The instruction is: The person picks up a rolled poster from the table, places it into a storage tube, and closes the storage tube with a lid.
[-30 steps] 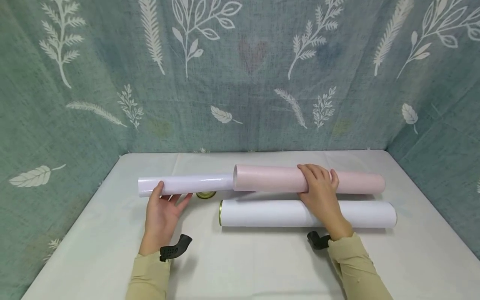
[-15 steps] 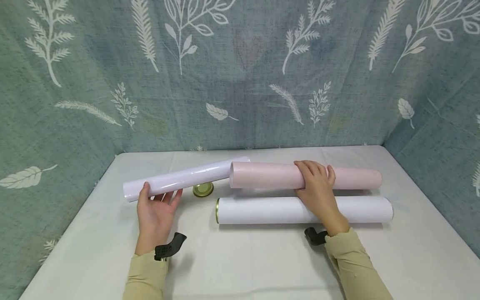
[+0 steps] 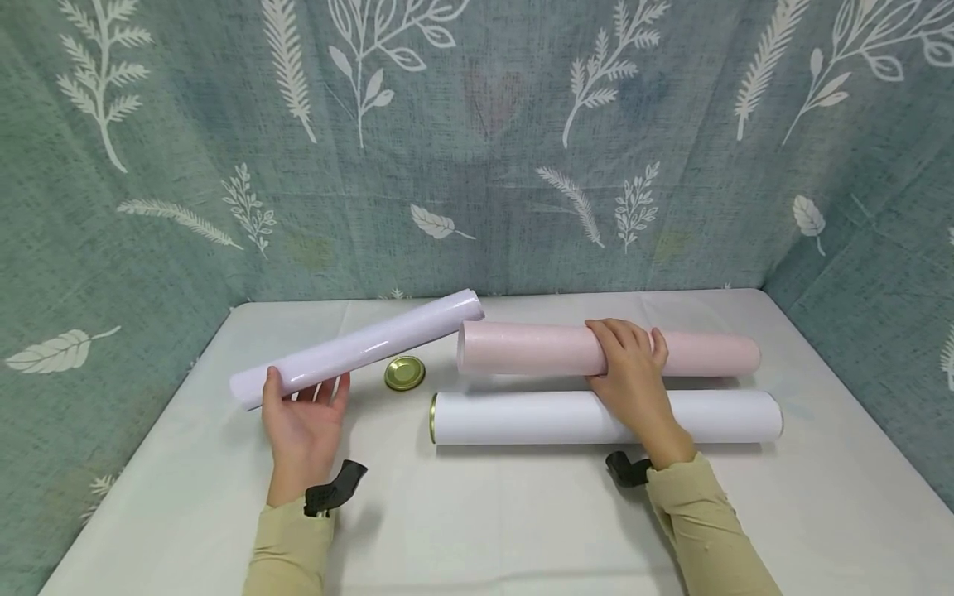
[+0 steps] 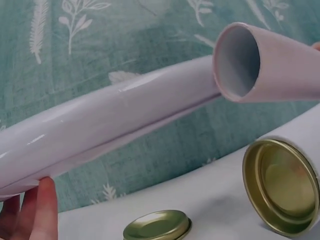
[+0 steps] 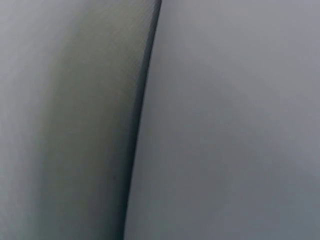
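Note:
Near its left end, my left hand (image 3: 305,430) holds a glossy pale-lilac paper roll (image 3: 365,339), thumb in front and fingers beneath. The roll slants up to the right, its far end close behind the pink tube's left end. My right hand (image 3: 633,381) grips the pink tube (image 3: 532,348) around its middle from above. In the left wrist view the pink tube's open, hollow mouth (image 4: 237,62) faces left. Just in front of it lies a white tube (image 3: 522,418) with a gold metal cap (image 4: 282,185) on its left end. The right wrist view is too close and blurred to show the hand.
A loose gold lid (image 3: 405,373) lies on the white table (image 3: 477,513) between the left hand and the white tube. Behind the table hangs a green leaf-patterned cloth (image 3: 492,207), which also covers both sides.
The left hand has drawn the lilac roll leftward out of line with the pink tube, and its right end has swung up and back. The gold lid is uncovered. The right hand keeps its grip.

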`<state>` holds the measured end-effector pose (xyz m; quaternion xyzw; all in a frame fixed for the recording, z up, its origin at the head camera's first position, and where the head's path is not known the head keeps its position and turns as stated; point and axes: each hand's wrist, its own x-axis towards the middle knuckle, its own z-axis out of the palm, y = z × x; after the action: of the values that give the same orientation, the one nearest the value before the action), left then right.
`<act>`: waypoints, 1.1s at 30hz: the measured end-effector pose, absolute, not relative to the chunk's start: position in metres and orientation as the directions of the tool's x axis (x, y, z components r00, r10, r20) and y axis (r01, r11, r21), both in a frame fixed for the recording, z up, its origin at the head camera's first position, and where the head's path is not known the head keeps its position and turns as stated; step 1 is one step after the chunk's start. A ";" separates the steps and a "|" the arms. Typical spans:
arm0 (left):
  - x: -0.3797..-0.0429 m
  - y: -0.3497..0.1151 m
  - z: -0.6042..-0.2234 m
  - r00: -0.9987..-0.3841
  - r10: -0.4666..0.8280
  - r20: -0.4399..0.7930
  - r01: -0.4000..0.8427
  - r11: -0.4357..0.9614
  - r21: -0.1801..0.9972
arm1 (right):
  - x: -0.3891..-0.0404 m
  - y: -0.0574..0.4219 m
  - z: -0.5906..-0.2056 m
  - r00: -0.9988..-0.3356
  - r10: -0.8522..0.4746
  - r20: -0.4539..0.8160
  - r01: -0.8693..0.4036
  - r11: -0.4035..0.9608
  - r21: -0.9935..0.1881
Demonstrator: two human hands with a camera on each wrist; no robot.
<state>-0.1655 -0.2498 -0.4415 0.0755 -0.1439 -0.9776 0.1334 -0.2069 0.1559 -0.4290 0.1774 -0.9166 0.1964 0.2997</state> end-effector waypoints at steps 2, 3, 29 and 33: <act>-0.165 -0.251 -0.441 -0.949 -0.290 -0.120 0.249 -0.929 0.274 | -0.207 0.156 -0.429 -0.755 -0.206 0.622 -0.443 0.861 -0.251; -0.165 -0.251 -0.440 -0.948 -0.291 -0.125 0.252 -0.932 0.262 | -0.207 0.156 -0.428 -0.754 -0.207 0.624 -0.443 0.861 -0.250; -0.166 -0.258 -0.436 -0.872 -0.414 -0.262 0.364 -0.906 0.218 | -0.208 0.155 -0.428 -0.744 -0.209 0.635 -0.450 0.859 -0.245; -0.167 -0.256 -0.437 -0.869 -0.429 -0.244 0.370 -0.894 0.253 | -0.208 0.156 -0.430 -0.740 -0.209 0.639 -0.452 0.858 -0.243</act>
<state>-0.1673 -0.2560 -0.4373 0.1486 -0.0997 -0.9616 0.2079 -0.2076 0.1565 -0.4295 0.1812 -0.9122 0.1950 0.3114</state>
